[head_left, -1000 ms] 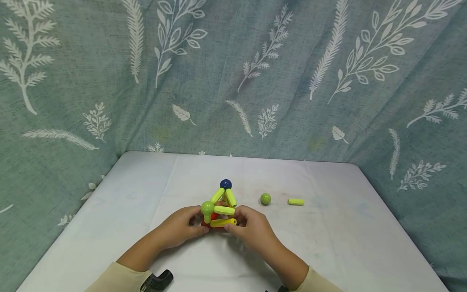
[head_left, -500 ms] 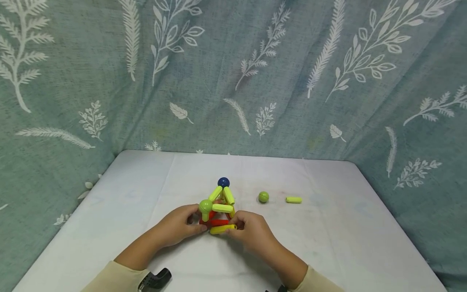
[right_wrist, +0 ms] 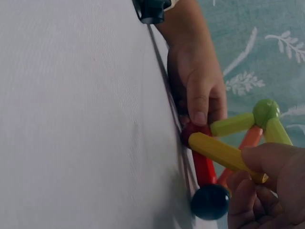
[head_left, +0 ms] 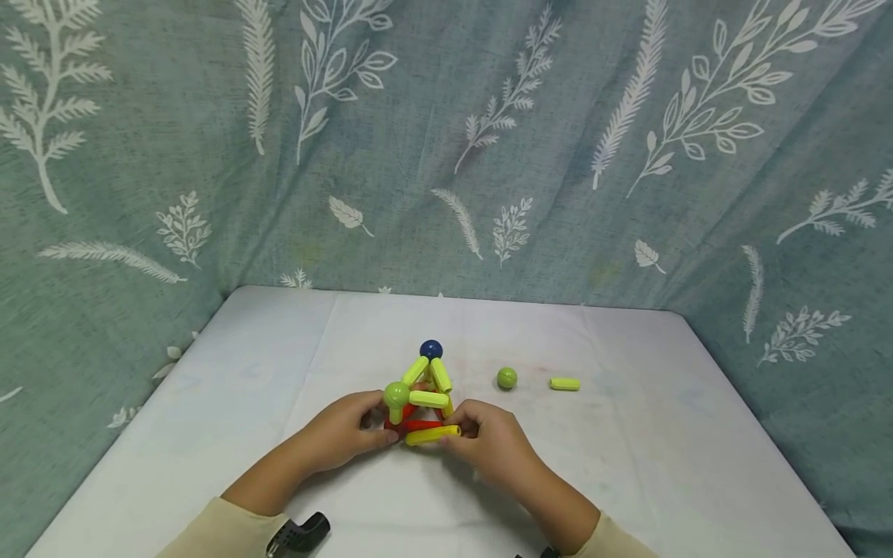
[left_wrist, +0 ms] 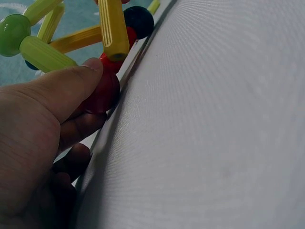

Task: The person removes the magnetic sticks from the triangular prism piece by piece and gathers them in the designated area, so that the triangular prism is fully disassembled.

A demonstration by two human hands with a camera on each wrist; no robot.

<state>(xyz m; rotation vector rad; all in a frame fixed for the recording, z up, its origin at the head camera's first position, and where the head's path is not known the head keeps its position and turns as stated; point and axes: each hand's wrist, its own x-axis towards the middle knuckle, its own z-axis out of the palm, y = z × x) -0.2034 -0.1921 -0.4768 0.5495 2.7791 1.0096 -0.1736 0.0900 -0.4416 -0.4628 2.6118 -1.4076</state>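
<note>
A small frame of magnetic sticks and balls stands on the table, with a dark blue ball (head_left: pixel 431 350) on top and a light green ball (head_left: pixel 397 394) at its left. My left hand (head_left: pixel 342 432) holds the frame's near left corner, thumb and fingers on a dark red ball (left_wrist: pixel 106 95). With thumb and fingers, my right hand (head_left: pixel 494 439) pinches a yellow stick (right_wrist: pixel 219 152) near one end. The stick's other end is right at the red ball. Behind it runs a red stick (right_wrist: pixel 204 167), leading to another dark blue ball (right_wrist: pixel 210 202). Fingers hide parts of the frame.
A loose green ball (head_left: pixel 507 378) and a loose yellow-green stick (head_left: pixel 564 384) lie on the white table (head_left: pixel 628 465), right of the frame and beyond the right hand. A leaf-patterned green cloth (head_left: pixel 446 155) hangs behind the table and along its sides.
My right hand has brought the yellow stick down and nearer to me, then slightly right, uncovering the red stick behind it. My left hand has kept its hold in place.
</note>
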